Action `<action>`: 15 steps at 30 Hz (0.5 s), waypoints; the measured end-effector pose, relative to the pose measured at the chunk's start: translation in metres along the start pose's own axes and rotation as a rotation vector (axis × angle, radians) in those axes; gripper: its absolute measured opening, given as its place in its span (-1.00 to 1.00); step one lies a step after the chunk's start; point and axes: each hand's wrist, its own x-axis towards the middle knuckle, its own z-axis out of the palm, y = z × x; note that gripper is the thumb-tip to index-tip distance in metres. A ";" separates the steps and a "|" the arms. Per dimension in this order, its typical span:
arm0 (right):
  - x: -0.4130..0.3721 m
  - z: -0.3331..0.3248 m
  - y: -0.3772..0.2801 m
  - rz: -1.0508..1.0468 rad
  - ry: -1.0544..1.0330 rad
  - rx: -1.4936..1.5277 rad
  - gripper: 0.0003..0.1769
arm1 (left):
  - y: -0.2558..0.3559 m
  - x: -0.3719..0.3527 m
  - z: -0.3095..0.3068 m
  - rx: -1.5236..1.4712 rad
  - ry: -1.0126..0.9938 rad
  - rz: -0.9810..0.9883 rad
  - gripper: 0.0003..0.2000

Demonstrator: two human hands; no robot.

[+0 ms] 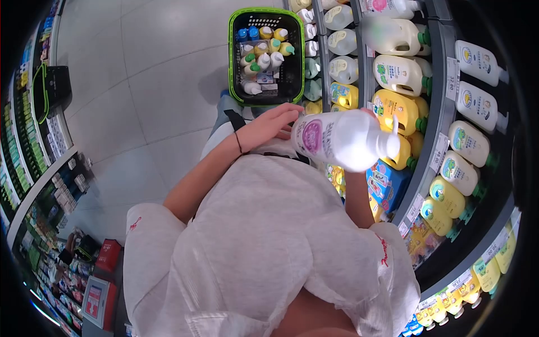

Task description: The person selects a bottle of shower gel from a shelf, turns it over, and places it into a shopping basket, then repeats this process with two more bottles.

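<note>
A white pump bottle (342, 137) with a pink-and-purple label lies tilted in front of my waist, its pump head pointing right. My right hand (368, 113) grips it from behind; most of that hand is hidden by the bottle, with only fingertips showing over its upper side. At the bottle's base is my left hand (272, 124), fingers stretched out and fingertips right at the bottom edge. Ahead of me is a black shopping basket (231, 59) with a green rim. Inside it stand several pump bottles (263, 60) in white and yellow, with blue-capped ones (247, 34) at the upper left.
Shelves along my right hold white jugs (397, 74), yellow jugs (393, 110) and pump bottles (470, 143) behind price tags (452, 78). Grey tiled floor (163, 67) runs along my left. Farther left are another black basket (58, 89), more shelving (22, 129) and a red box (108, 254).
</note>
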 end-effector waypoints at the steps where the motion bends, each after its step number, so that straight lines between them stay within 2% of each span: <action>1: -0.002 0.001 -0.001 0.151 0.081 0.072 -0.60 | 0.000 0.009 -0.003 0.003 -0.001 0.005 -0.56; 2: -0.002 0.004 -0.002 0.076 0.113 -0.315 -0.62 | -0.003 0.020 -0.005 -0.156 -0.096 -0.030 -0.56; 3: -0.013 0.023 -0.007 -0.262 -0.069 -0.327 -0.60 | -0.005 0.028 -0.003 -0.315 -0.192 -0.066 -0.56; 4: -0.019 0.023 -0.012 -0.199 -0.118 -0.445 -0.60 | -0.002 0.030 0.005 -0.297 -0.165 0.013 -0.60; 5: -0.021 0.024 -0.015 -0.134 -0.166 -0.562 -0.60 | -0.002 0.031 0.008 -0.295 -0.168 0.013 -0.60; 6: -0.021 0.026 -0.017 -0.133 -0.162 -0.566 -0.60 | -0.004 0.031 0.011 -0.282 -0.082 0.065 -0.63; 7: -0.020 0.028 -0.019 -0.145 -0.283 -0.695 -0.53 | -0.006 0.030 0.012 -0.271 0.006 0.117 -0.66; 8: -0.018 0.032 -0.021 -0.156 -0.406 -0.821 -0.47 | -0.008 0.030 0.010 -0.274 0.004 0.116 -0.66; 9: -0.015 0.040 -0.023 -0.157 -0.405 -0.824 -0.47 | -0.010 0.032 0.008 -0.264 0.075 0.120 -0.70; 11: -0.014 0.058 -0.027 -0.392 -0.328 -1.176 -0.35 | -0.013 0.033 0.004 -0.262 0.141 0.121 -0.73; 12: -0.017 0.052 -0.024 -0.245 -0.339 -1.140 -0.27 | -0.014 0.033 0.003 -0.270 0.187 0.155 -0.75; 13: -0.021 0.049 -0.018 -0.245 -0.343 -1.147 -0.27 | -0.014 0.033 0.003 -0.278 0.234 0.191 -0.76; 15: -0.025 0.049 -0.009 0.086 -0.177 -0.889 -0.27 | -0.014 0.034 0.006 -0.204 0.259 0.267 -0.76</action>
